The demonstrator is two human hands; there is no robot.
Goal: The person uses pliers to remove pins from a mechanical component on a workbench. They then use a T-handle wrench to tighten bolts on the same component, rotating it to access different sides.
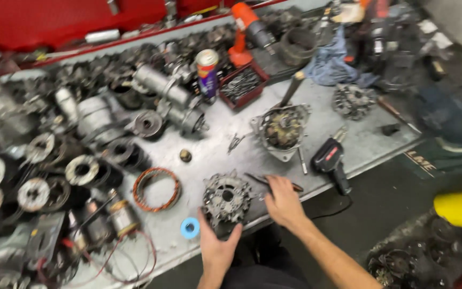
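We see the left hand [217, 247] with its fingers wrapped round the near edge of a dark alternator housing [225, 199], which sits at the front edge of the grey desk [215, 152]. The right hand [283, 202] lies just beside it, fingers curled on a thin dark tool [258, 179] (blurred, so we cannot tell its kind). A copper winding ring [156, 189] lies left of the housing.

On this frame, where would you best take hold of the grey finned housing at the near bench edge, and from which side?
Judging by its pose, the round alternator housing lies flat at the bench edge, so grip its outer rim from the near side, as the left hand does. The right hand rests by the screwdriver, leaving that side crowded.
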